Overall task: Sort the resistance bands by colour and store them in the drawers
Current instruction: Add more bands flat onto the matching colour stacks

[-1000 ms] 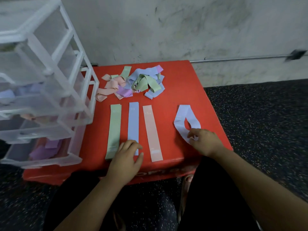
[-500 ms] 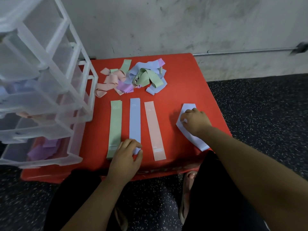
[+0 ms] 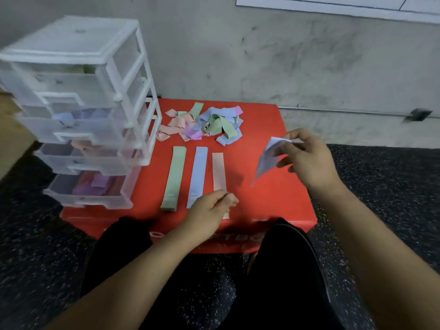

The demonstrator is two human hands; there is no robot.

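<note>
Three flat bands lie side by side on the red box (image 3: pixel 273 201): a green band (image 3: pixel 174 178), a blue band (image 3: pixel 198 175) and a pink band (image 3: pixel 219 171). My left hand (image 3: pixel 212 207) rests loosely curled over the near ends of the blue and pink bands; whether it grips either I cannot tell. My right hand (image 3: pixel 307 156) is raised above the box's right side, pinching a pale blue band (image 3: pixel 267 158) that hangs down. A tangled pile of bands (image 3: pixel 204 125) in pink, purple, blue and green lies at the back of the box.
A clear plastic drawer unit (image 3: pixel 85 110) stands at the left with its drawers pulled out, blue, pink and purple bands showing inside. A grey wall rises behind. Dark speckled floor (image 3: pixel 381 186) surrounds the box. My dark-clothed legs are at the box's near edge.
My right hand has lifted the pale blue band off the box into the air. My left hand has shifted right along the near ends of the flat bands.
</note>
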